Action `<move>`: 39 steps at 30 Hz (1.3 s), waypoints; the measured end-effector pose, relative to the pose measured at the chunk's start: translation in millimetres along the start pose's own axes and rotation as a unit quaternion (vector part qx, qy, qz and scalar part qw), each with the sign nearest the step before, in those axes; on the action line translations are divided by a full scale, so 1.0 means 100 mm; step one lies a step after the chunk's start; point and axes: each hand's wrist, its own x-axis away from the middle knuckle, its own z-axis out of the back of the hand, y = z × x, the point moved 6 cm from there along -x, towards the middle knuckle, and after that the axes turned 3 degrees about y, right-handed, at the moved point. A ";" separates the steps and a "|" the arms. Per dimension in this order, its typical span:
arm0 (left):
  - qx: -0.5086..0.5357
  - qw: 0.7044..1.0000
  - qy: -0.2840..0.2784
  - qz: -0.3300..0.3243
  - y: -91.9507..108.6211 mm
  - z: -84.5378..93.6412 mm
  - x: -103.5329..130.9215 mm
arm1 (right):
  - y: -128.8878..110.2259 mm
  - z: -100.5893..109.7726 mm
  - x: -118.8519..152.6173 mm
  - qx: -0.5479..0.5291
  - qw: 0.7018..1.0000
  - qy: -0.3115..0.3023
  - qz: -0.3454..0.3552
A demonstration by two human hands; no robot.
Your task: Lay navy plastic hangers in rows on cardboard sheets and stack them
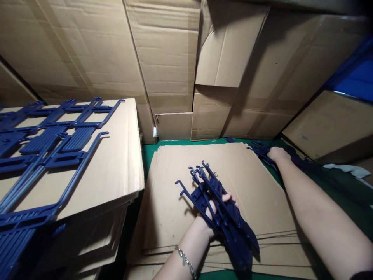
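Note:
My left hand [217,208] is wrapped round a bundle of several dark blue plastic parts [230,225] with thin hooked arms and flat, broad ends. It is above the cardboard stack, hooks pointing away from me and to the left. At the far right edge of that stack, my right hand [279,154] is closed on a similar dark blue plastic part [262,149]; its fingertips are mostly hidden. More dark blue parts [298,155] lie in shadow just right of that hand.
A stack of cardboard sheets [175,217] lies on a green surface [150,149]. To the left, a higher cardboard stack [116,171] carries several dark blue frames [72,155]. Large cardboard boxes [169,58] wall off the back. A whitish strip [348,170] lies at the right.

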 end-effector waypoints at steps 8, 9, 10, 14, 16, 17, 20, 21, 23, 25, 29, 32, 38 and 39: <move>-0.016 0.999 -0.035 0.002 -0.03 0.03 -0.01 | 0.07 0.70 0.41 -0.028 0.995 0.095 -0.010; -0.023 0.999 -0.035 -0.001 -0.02 0.02 0.01 | 0.07 0.81 0.50 -0.032 0.993 0.113 0.002; -0.031 0.999 -0.033 -0.007 -0.01 0.01 0.02 | 0.06 0.93 0.60 -0.031 0.990 0.135 0.024; -0.042 0.999 -0.003 -0.016 0.05 -0.03 0.08 | -0.16 1.33 1.29 0.023 0.954 0.242 0.173; -0.039 0.999 0.000 -0.013 0.06 -0.06 0.10 | -0.28 1.46 1.76 0.032 0.925 0.302 0.227; -0.038 0.999 -0.005 -0.013 0.08 -0.07 0.11 | -0.33 1.52 2.01 0.014 0.904 0.342 0.256; -0.049 0.998 -0.028 -0.011 0.12 -0.12 0.15 | -0.29 1.65 2.64 -0.237 0.831 0.413 0.289; -0.059 0.998 -0.035 -0.008 0.14 -0.14 0.16 | -0.25 1.64 2.76 -0.338 0.805 0.398 0.282; -0.084 0.996 -0.042 -0.001 0.18 -0.16 0.19 | -0.25 1.54 2.88 -0.481 0.772 0.319 0.268; -0.117 0.992 -0.045 0.006 0.23 -0.16 0.21 | -0.44 1.29 2.90 -0.567 0.766 0.145 0.265; -0.185 0.982 -0.038 0.031 0.29 -0.14 0.22 | -0.96 0.52 3.03 -0.649 0.698 -0.237 0.188; -0.221 0.974 -0.021 0.043 0.31 -0.10 0.19 | -1.18 0.13 3.11 -0.662 0.684 -0.273 0.138; -0.249 0.966 0.068 0.000 0.36 -0.03 0.18 | -1.20 0.05 3.15 -0.597 0.767 -0.141 0.189; -0.251 0.965 0.071 -0.007 0.36 -0.05 0.18 | -1.19 0.05 3.17 -0.591 0.768 -0.143 0.201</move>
